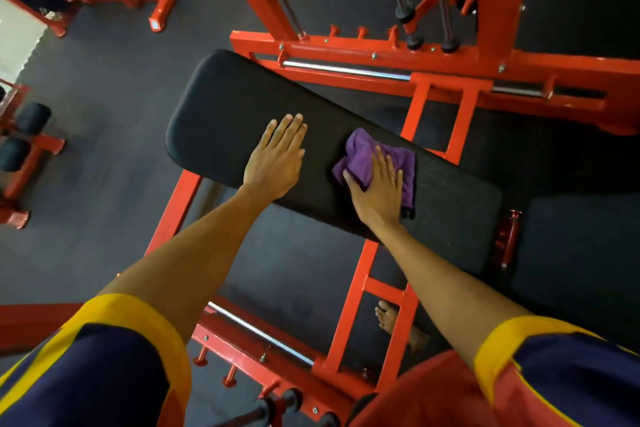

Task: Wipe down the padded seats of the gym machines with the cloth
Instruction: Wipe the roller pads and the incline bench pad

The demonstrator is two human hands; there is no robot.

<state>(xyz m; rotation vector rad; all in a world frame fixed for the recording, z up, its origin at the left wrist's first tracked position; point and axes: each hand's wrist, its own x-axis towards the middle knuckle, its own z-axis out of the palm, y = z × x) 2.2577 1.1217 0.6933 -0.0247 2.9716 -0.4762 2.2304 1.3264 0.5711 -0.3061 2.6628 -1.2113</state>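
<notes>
No readable text, label, brand, number or sign anywhere on the gym equipment or clothing.

- left hand (275,158) lies palm down on the black bench pad (221,104), fingers straight and close together, thumb drawn in alongside.
- right hand (377,191) presses palm down on a purple cloth (363,149), fingers straight and slightly spread, thumb angled out toward the left hand.
- the two hands sit near each other, not touching.
- both forearms are bare and reach forward and down, elbows nearly straight.
- navy short sleeves with yellow cuffs cover the upper arms: left sleeve (104,367), right sleeve (568,367).
- a bare foot (386,315) shows low down, just left of the right forearm.
</notes>
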